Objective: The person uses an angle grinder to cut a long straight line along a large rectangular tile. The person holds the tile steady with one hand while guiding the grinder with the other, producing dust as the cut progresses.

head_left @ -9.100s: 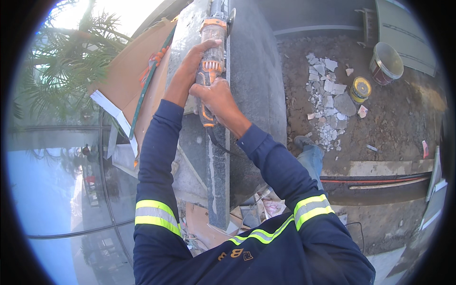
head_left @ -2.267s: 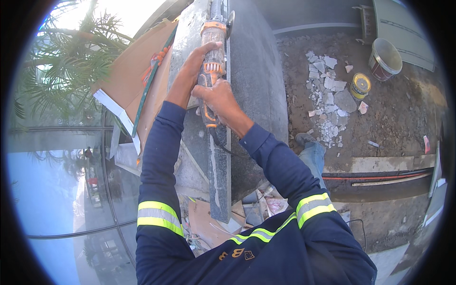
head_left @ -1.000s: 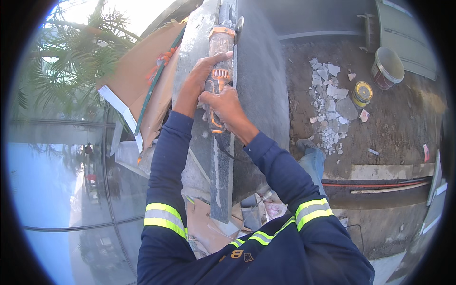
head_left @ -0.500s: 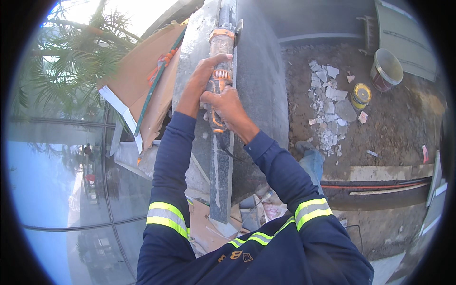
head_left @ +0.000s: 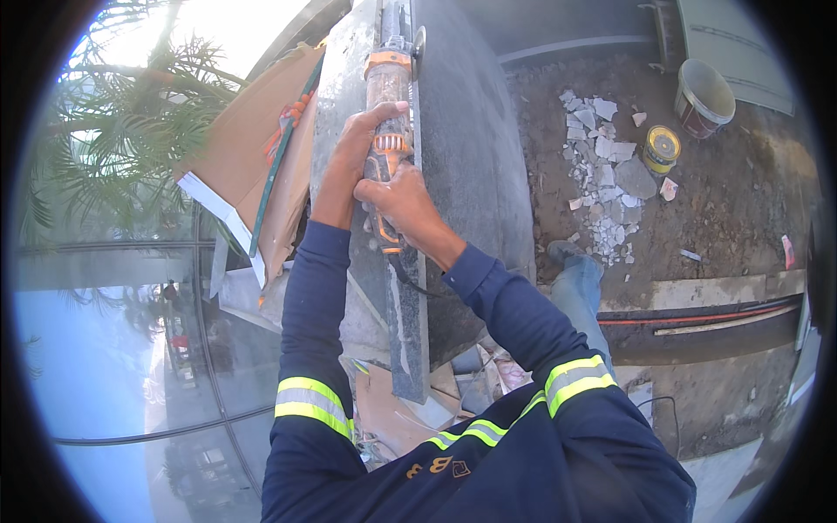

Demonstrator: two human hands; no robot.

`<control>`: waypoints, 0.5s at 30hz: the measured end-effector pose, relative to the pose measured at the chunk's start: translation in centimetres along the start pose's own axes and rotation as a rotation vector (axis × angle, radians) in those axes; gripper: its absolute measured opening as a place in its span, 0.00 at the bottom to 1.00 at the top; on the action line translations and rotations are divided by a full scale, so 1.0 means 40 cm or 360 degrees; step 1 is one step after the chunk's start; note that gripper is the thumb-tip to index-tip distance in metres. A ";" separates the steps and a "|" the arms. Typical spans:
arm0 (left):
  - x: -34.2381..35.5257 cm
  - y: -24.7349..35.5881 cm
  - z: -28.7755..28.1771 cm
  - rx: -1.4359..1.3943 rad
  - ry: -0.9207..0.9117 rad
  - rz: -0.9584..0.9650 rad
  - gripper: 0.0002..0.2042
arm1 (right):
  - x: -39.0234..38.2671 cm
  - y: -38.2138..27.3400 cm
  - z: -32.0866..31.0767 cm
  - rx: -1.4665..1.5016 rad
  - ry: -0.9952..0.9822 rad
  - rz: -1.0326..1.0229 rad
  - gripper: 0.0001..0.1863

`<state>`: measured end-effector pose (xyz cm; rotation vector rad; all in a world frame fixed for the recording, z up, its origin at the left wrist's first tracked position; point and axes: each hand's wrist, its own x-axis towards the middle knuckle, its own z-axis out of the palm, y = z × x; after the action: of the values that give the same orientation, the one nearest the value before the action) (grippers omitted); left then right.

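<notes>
1. Currently holds an orange-and-black angle grinder (head_left: 388, 85) with left grip (head_left: 364, 135) and right grip (head_left: 401, 199), both curled firmly around it.
2. Wraps the left around the dusty motor body, forward of the right.
3. Clasps the rear handle with the right, some fingers hidden beneath.
4. Lies lengthwise above the narrow edge of a granite slab (head_left: 408, 357), with the round disc (head_left: 419, 45) at the right of the tool's head; cannot tell whether touching stone.
5. Trails a black cord (head_left: 404, 272) from the handle's rear end.
6. Shows, left of the slab, brown cardboard (head_left: 244, 122) with a green strip (head_left: 267, 205) across it.
7. Shows, on earth at right, broken tile pieces (head_left: 608, 150), a yellow-topped tin (head_left: 663, 148) and a bucket (head_left: 708, 96).
</notes>
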<state>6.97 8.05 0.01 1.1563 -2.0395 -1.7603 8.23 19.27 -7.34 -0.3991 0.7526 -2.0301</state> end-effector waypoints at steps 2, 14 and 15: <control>0.000 0.004 -0.003 0.0048 -0.0005 -0.0007 0.19 | 0.001 -0.003 0.002 0.0012 0.0012 -0.0018 0.14; 0.040 -0.004 -0.011 0.0052 0.0049 0.0016 0.19 | 0.032 -0.006 -0.012 -0.0048 -0.0061 0.0079 0.13; 0.042 -0.004 -0.011 0.0046 0.0043 0.0015 0.20 | 0.034 -0.006 -0.013 -0.0063 -0.0055 0.0076 0.13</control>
<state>6.18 6.62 -0.56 1.1704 -2.0582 -1.7066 7.08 18.39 -7.60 -0.4340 0.7750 -1.9616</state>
